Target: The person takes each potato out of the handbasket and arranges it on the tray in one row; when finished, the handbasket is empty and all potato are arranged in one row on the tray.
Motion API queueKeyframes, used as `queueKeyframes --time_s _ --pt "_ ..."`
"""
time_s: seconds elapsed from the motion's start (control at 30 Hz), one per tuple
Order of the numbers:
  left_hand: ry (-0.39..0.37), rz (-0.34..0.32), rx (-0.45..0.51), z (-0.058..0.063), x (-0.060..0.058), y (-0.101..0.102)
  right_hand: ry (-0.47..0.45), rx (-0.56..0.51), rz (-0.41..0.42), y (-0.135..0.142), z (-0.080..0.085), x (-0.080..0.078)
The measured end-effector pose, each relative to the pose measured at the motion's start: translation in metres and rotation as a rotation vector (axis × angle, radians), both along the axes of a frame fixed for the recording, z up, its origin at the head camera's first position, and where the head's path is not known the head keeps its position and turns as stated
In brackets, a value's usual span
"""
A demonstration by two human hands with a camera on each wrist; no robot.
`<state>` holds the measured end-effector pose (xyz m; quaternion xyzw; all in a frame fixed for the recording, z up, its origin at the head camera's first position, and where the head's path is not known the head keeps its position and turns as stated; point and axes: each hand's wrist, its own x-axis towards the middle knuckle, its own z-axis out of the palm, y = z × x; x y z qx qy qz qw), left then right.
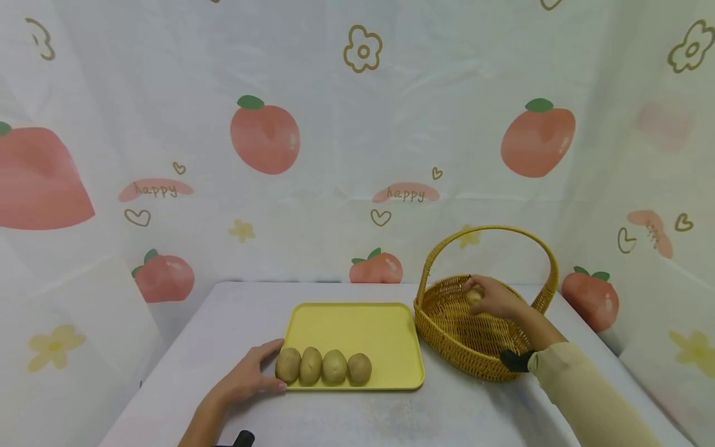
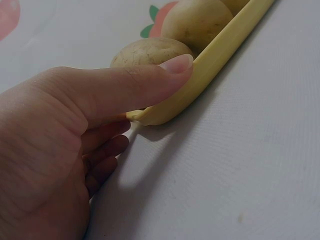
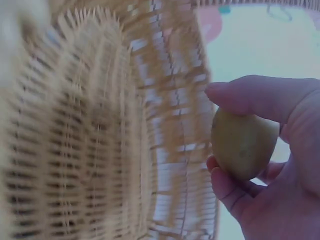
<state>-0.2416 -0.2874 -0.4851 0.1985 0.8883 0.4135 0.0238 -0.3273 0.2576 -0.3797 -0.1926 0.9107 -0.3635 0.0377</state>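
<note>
A yellow tray (image 1: pixel 357 323) lies flat on the table, with several potatoes (image 1: pixel 334 366) lined up along its front edge from the left corner. My left hand (image 1: pixel 249 374) holds that front left corner, its thumb along the front rim beside the end potato (image 2: pixel 150 51) and its fingers at the left side. To the right stands a wicker basket (image 1: pixel 458 347) with a tall arched handle. Over the basket's opening, my right hand (image 1: pixel 494 298) grips a potato (image 3: pixel 244 142) between thumb and fingers. The basket's woven inside shows close by in the right wrist view, partly blurred.
The basket handle (image 1: pixel 491 228) arches above the right hand and forearm. A white table (image 1: pixel 335 419) carries everything, and a printed white curtain (image 1: pixel 335 124) hangs behind it and at both sides. A narrow gap separates tray and basket.
</note>
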Motion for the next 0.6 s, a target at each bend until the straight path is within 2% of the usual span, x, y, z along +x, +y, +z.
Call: queueKeyframes --time_s 0.17,0.37,0.6 --pt "0.004 -0.012 0.014 0.0 0.0 0.0 0.037 -0.067 0.024 -0.01 0.003 0.009" --pt "-0.002 -0.011 0.015 -0.001 0.0 0.0 0.143 -0.049 0.013 -0.021 0.006 0.03" --pt "0.019 -0.01 0.011 -0.001 0.0 -0.001 0.189 -0.081 0.026 -0.041 0.01 0.053"
